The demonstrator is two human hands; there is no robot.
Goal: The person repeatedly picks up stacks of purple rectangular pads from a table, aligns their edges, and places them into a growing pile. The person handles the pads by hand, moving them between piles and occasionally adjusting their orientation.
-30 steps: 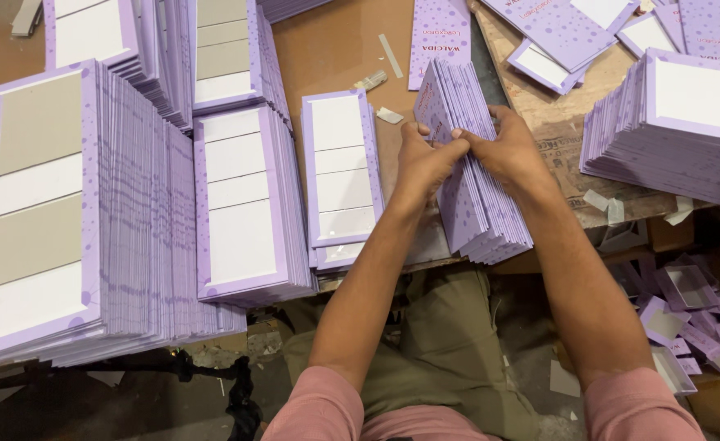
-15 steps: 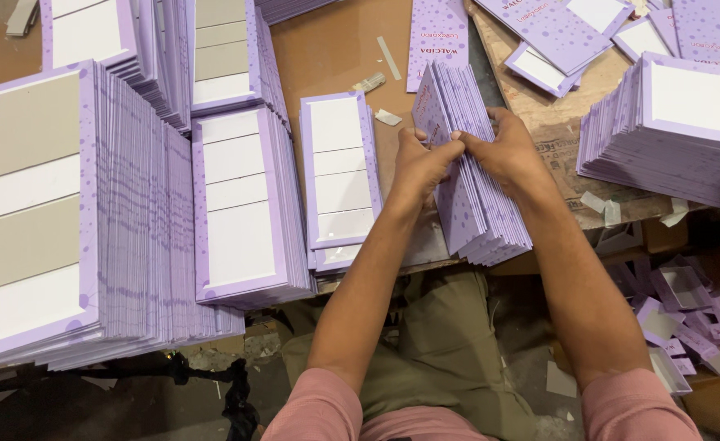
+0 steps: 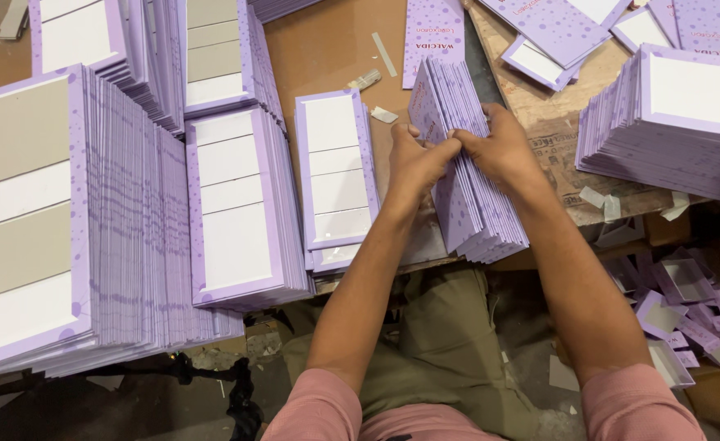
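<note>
A thick bundle of purple dotted folded cards stands on edge on the brown table, just in front of me. My left hand pinches the bundle's left outer card near its top. My right hand grips the top edge of the same bundle from the right, fingers meeting those of the left. Directly left of the bundle lies a low pile of flat purple-bordered card blanks with white panels.
Tall stacks of purple-bordered blanks fill the left side, and another stack sits beside them. A further stack lies at right on a board. Folded purple boxes are heaped on the floor at right. Paper scraps dot the table.
Both hands stay on the bundle; the fingers shifted slightly along its top edge. The stacks have not moved.
</note>
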